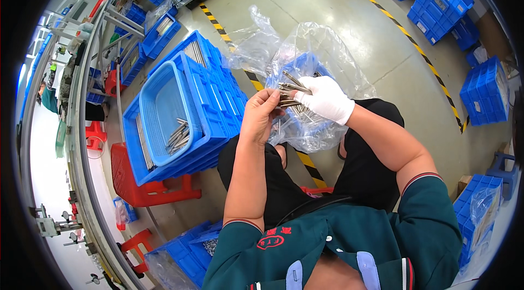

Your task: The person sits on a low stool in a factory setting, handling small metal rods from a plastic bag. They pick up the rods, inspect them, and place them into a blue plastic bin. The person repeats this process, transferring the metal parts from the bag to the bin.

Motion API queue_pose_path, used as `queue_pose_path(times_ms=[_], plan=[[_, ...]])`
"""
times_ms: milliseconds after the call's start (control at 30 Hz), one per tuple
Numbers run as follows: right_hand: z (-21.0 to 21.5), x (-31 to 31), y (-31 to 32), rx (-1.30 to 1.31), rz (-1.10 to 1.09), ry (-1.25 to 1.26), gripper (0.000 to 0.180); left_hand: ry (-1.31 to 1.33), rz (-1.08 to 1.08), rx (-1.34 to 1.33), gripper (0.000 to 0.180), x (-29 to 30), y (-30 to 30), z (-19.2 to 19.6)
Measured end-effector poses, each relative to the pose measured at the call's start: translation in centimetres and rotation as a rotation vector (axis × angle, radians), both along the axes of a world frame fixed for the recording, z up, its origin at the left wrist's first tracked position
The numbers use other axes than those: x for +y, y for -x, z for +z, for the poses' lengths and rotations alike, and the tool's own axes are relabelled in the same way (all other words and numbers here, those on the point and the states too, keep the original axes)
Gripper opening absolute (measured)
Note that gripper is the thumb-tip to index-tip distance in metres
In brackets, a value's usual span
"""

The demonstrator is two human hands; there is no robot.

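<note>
My right hand, in a white glove, is closed around a bundle of slim metal rods. The rods stick out of the glove toward the left. My bare left hand pinches at their near ends, thumb against fingers. Which rods it grips I cannot make out exactly. Below both hands stands a blue bin lined with a clear plastic bag, its film spread out over the rim. More rods lie inside the bag, partly hidden by my hands.
At my left, a light blue mesh basket holding loose metal rods sits on stacked blue crates. Beside them is a red stool. Yellow-black tape crosses the floor. More blue crates stand at the right.
</note>
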State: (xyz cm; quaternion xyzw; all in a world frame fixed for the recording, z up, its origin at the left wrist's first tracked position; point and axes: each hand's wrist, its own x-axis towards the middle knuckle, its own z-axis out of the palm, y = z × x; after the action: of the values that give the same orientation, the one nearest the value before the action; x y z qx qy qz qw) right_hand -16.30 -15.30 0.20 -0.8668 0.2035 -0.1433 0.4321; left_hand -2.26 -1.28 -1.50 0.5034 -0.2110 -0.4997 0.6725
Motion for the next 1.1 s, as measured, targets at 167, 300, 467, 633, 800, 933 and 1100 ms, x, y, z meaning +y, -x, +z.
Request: queue_pose_path(times_ms=[167,300,467,633,800,933,1100], plan=[[0.0,0.1,0.1,-0.008,0.023,-0.048,0.032,0.046,-0.023,0.273,0.008,0.2,0.0,-0.7],[0.1,0.1,0.4,-0.112,0.033,-0.146,0.032,0.093,-0.052,0.458,0.007,0.0,0.7,-1.0],[0.0,-0.2,0.1,-0.006,0.004,-0.051,0.033,0.014,0.161,-0.019,0.011,-0.3,1.7,-1.0],[0.7,0.0,0.2,0.015,0.002,-0.059,0.034,0.041,0.206,-0.196,0.018,-0.4,2.3,0.8],[0.3,0.0,0.1,-0.001,0.005,-0.070,0.034,-0.024,0.172,-0.247,0.017,-0.1,1.8,0.9],[0.4,0.0,0.1,0.045,0.018,-0.068,0.035,-0.045,0.271,-0.330,0.018,0.2,0.9,0.5],[0.0,-0.1,0.0,0.024,0.041,-0.113,0.039,0.004,0.230,-0.223,0.021,0.2,0.3,0.5]])
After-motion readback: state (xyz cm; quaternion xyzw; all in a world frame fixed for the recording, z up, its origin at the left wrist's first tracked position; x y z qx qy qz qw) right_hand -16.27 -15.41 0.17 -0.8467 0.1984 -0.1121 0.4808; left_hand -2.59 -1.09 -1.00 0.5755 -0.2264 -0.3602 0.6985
